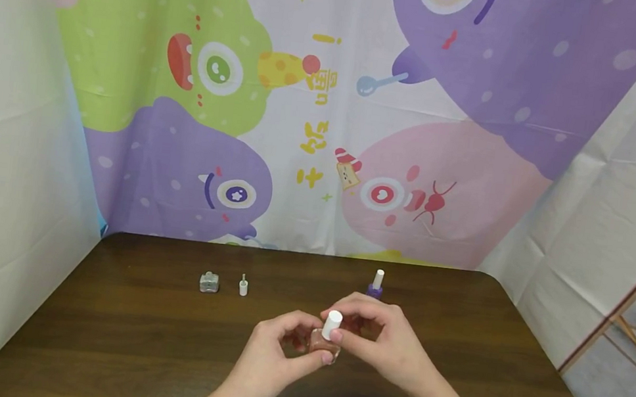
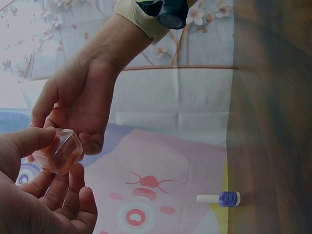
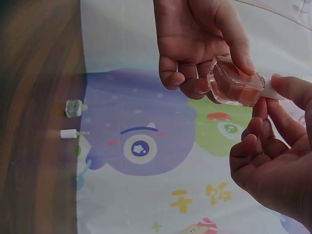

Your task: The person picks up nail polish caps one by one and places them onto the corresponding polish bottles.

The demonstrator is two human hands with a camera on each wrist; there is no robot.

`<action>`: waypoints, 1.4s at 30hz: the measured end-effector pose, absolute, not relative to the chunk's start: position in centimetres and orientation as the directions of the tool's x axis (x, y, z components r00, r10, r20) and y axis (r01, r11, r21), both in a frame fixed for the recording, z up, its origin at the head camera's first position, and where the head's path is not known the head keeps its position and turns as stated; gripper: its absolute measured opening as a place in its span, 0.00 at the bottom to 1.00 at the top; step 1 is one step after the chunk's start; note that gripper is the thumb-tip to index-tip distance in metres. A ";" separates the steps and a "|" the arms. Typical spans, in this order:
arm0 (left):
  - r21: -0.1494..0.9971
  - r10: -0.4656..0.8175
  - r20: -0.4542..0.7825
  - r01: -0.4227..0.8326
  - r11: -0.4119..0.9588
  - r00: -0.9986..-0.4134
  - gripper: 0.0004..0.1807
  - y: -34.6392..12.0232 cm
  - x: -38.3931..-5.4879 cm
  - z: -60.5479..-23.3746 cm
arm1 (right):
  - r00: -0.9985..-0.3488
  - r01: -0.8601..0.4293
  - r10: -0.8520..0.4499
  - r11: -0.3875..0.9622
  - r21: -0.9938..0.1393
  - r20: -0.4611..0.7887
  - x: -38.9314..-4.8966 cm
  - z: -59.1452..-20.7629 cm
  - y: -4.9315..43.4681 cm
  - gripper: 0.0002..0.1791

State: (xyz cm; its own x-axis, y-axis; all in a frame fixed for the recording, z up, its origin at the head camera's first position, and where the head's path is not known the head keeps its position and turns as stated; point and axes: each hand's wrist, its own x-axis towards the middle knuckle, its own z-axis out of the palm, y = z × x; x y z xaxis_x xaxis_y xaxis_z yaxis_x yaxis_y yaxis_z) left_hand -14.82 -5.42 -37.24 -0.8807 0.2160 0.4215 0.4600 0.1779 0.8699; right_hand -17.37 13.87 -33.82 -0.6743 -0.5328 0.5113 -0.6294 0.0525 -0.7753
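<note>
White cap and purple bottle flank free room beyond pink bottle.

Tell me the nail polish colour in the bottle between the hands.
The nail polish is brownish pink, clearest in the right wrist view.

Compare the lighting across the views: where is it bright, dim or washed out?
Head: bright, printed backdrop well lit; left wrist: dimmer, washed out at upper left, tabletop dark at right; right wrist: dim, tabletop dark at left, highlights on the peach nail polish bottle.
</note>
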 end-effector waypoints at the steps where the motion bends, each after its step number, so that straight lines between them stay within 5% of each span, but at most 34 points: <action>1: 0.873 0.216 0.417 0.456 0.176 -0.883 0.13 -5.4 -14.8 -37.3 | -0.678 -0.627 -0.530 0.056 -0.777 0.509 -17.4 -33.9 13.9 0.09; 27: 0.877 0.191 0.402 0.436 0.202 -0.896 0.12 -5.6 -15.0 -37.2 | -0.799 -0.524 -0.440 0.172 -0.834 0.411 -17.8 -34.2 12.8 0.10; 42: 0.879 0.191 0.408 0.441 0.182 -0.893 0.12 -5.8 -15.0 -37.3 | -0.759 -0.571 -0.458 0.124 -0.812 0.463 -17.6 -34.1 12.8 0.14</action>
